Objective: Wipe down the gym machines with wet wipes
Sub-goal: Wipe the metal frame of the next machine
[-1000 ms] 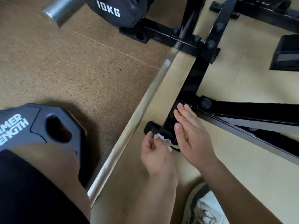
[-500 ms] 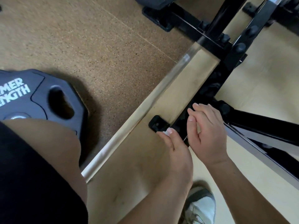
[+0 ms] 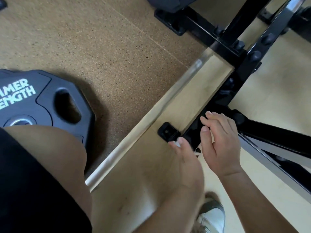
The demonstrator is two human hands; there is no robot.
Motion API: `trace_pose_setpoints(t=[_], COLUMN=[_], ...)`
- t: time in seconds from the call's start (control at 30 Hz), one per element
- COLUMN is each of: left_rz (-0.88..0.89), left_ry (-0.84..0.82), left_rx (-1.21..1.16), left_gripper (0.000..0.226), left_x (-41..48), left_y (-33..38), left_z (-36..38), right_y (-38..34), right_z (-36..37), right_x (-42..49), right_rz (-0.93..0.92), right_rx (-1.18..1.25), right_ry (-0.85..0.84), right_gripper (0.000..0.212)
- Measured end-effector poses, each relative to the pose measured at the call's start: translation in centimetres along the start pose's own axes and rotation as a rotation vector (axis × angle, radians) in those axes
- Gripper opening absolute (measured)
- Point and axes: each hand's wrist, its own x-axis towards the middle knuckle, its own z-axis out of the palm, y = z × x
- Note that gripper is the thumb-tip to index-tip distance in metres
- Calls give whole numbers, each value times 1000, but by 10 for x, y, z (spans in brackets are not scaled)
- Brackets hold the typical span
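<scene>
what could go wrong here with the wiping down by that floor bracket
1. The left hand pinches only a small bunch of wipe, so it may slip out or snag on the floor bracket.
2. The right hand rests on the black frame bar close by, so the two hands may crowd each other.
3. The weight plate sits right beside the knee; shifting could knock it.

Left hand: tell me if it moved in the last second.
Yes, slightly: the left hand shifted right, from under the black foot cap toward the frame bar.
</scene>
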Motion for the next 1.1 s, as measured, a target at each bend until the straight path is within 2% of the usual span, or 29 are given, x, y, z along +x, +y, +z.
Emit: trace_pose_setpoints(t=[0.03,0.1,0.2,0.27,0.33,0.37,0.43,0.47,0.57,0.63,0.7,0.73,0.83,0.93,1.0,1.07,1.1], left_rz=[-23,-57,3,179,202,198,139,123,142,237,231,195,57,-75,-95,-128,-111], left_ry=[-21,-33,-6,-62,-83,-35,114,122,49,27,29,42,41,111,122,134,140], left_rx=[-52,-59,62,209,372,346,282,224,156,153,134,99,-71,-87,-148,-212,-209], left_gripper=[109,113,82,65,62,72,113,124,120,127,132,131,107,80,66,60,67], left_x=[14,27,-17,-45,-58,-42,-24,-16,-6,-13,-25,-26,-10,18,18,10,3], left_y=[-4,-11,9,14,28,14,23,23,17,14,16,18,33,37,40,32,28], left_z=[-6,-8,8,13,7,5,7,1,1,6,12,13,7,-7,-8,3,10], right_y=[0,1,-2,-5,-7,-6,-3,-1,-1,-2,-2,-3,-4,-2,-3,-3,-4], right_z=[-2,-4,-1,-1,-3,-5,-9,-12,-13,-12,-11,-11,-12,-12,-12,-11,-11], right_x=[0,2,2,2,3,3,5,5,6,5,5,6,6,5,6,6,5], right_rz=[-4,-2,30,76,90,84,54,45,53,65,81,86,91,86,86,91,98], right_rx=[2,11,5,9,21,28,36,38,52,52,57,62,86,99,103,92,85], right_ry=[-6,-8,-5,0,-10,-27,-57,-63,-66,-65,-55,-50,-51,-58,-56,-50,-50], right_gripper=[31,31,32,33,34,34,33,33,34,35,35,36,38,38,37,37,37])
